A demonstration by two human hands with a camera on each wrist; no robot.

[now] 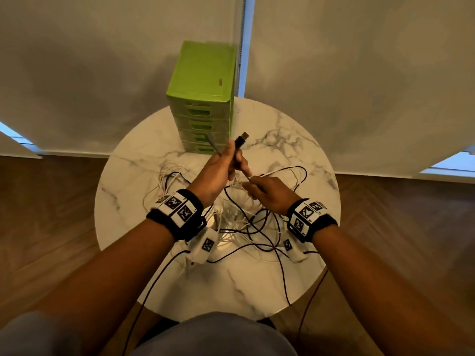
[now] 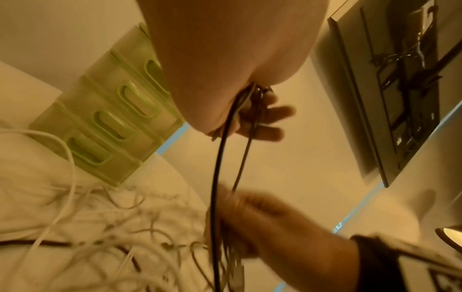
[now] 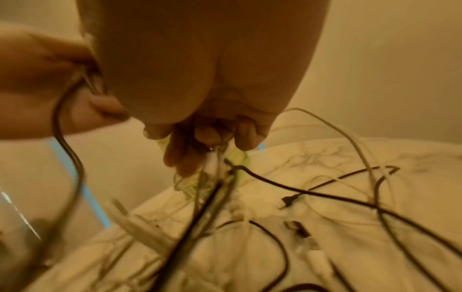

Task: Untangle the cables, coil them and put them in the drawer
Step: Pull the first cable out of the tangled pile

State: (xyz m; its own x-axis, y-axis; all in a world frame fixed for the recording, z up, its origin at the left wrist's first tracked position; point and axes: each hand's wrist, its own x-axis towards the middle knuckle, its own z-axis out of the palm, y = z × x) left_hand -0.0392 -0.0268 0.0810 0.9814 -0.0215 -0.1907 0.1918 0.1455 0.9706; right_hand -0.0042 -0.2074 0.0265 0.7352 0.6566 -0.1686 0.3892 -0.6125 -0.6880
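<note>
I can read no brand or writing anywhere; the only markings are the black-and-white square codes on my wrist bands (image 1: 177,209), and the small lettering beside them is too blurred to make out. My left hand (image 1: 218,173) is raised above the round marble table (image 1: 282,291), fingers wrapped round a black cable (image 2: 215,177) whose USB plug (image 1: 243,138) sticks up past my knuckles. A 2nd, thinner strand hangs from the same fist in the left wrist view. My right hand (image 1: 267,192) sits lower and just beside it, fingers curled and pinching a bunch of white and black strands at the top of the cable tangle (image 1: 244,222), which sprawls across the middle of the table. The green drawer unit (image 1: 203,98) stands at the far edge, all 4 drawers I can see closed.
</note>
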